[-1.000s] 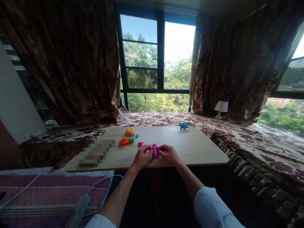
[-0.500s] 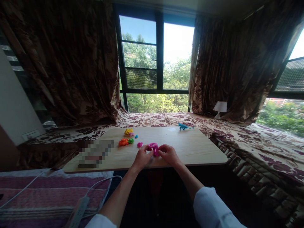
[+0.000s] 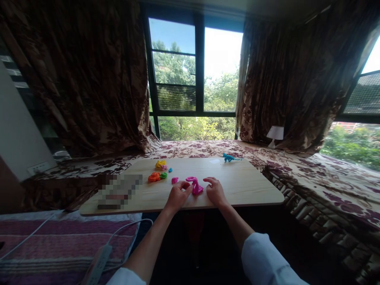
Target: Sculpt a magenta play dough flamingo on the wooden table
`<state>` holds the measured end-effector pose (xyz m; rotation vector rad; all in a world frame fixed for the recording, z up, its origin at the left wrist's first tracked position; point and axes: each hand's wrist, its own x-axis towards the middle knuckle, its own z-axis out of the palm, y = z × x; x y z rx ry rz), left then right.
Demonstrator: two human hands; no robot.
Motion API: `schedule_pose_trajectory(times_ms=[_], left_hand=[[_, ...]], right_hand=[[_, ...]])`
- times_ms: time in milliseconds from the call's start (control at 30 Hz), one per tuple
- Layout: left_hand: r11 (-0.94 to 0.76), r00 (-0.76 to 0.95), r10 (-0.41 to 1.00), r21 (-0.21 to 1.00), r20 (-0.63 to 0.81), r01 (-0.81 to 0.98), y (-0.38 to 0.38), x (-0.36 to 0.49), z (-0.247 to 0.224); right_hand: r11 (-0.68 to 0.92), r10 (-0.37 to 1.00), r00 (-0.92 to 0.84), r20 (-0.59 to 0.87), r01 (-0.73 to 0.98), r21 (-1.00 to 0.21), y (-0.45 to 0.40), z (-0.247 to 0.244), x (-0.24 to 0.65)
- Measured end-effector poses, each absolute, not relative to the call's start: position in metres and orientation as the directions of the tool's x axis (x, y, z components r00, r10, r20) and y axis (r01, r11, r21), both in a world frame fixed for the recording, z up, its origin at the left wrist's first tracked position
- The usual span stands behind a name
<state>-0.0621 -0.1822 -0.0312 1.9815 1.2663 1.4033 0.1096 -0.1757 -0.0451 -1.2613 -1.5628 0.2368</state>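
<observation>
A bright pink clay figure [image 3: 196, 187] with a looped top stands near the front edge of the pale wooden table [image 3: 246, 186]. My left hand [image 3: 179, 194] is at its left side, thumb and forefinger pinched against the figure. To the right of it, my right hand [image 3: 215, 191] is apart from the clay, fingers spread and holding nothing. A small pink lump [image 3: 175, 180] lies just beyond my left hand. Farther left are orange clay [image 3: 154, 177], green clay [image 3: 163, 175], yellow clay [image 3: 160, 164] and a small blue piece [image 3: 170, 170].
A blue animal figure [image 3: 229, 158] stands at the table's far edge. A blurred-out flat object [image 3: 120, 192] lies at the table's left. Beyond are a flowered window seat and a small white lamp [image 3: 276, 133]. A power strip [image 3: 99, 263] rests at lower left.
My right hand has let go of the pink figure and moved slightly right, its fingers opening. More of the figure's right side now shows. My left hand has stayed beside it.
</observation>
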Motion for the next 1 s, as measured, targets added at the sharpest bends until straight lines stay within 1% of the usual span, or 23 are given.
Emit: schedule_pose_trajectory(times_ms=[133,267,467,600,700,833,1000], left_hand=[[-0.527,0.132,0.810,0.611,0.572,0.590,-0.181,-0.059,-0.032],[-0.540,0.144,0.794,0.575,0.591,0.615,-0.179,-0.058,-0.034],[-0.515,0.121,0.817,0.621,0.563,0.591,-0.179,-0.057,-0.035],[-0.541,0.138,0.802,0.610,0.581,0.579,-0.182,-0.057,-0.034],[-0.550,0.152,0.809,0.639,0.568,0.538,-0.183,-0.058,-0.034],[-0.534,0.136,0.822,0.665,0.553,0.522,-0.180,-0.060,-0.036],[-0.517,0.100,0.814,0.636,0.572,0.572,-0.181,-0.057,-0.037]], right_hand=[[0.399,0.838,0.008,0.546,0.673,-0.622,-0.178,-0.046,0.107],[0.404,0.844,-0.043,0.534,0.707,-0.581,-0.184,-0.046,0.105],[0.375,0.853,-0.071,0.516,0.772,-0.513,-0.189,-0.042,0.104],[0.406,0.848,-0.124,0.515,0.777,-0.481,-0.192,-0.040,0.103],[0.421,0.836,-0.143,0.530,0.786,-0.452,-0.194,-0.039,0.103],[0.436,0.823,-0.147,0.548,0.783,-0.444,-0.196,-0.039,0.103],[0.438,0.821,-0.137,0.555,0.775,-0.456,-0.196,-0.039,0.103]])
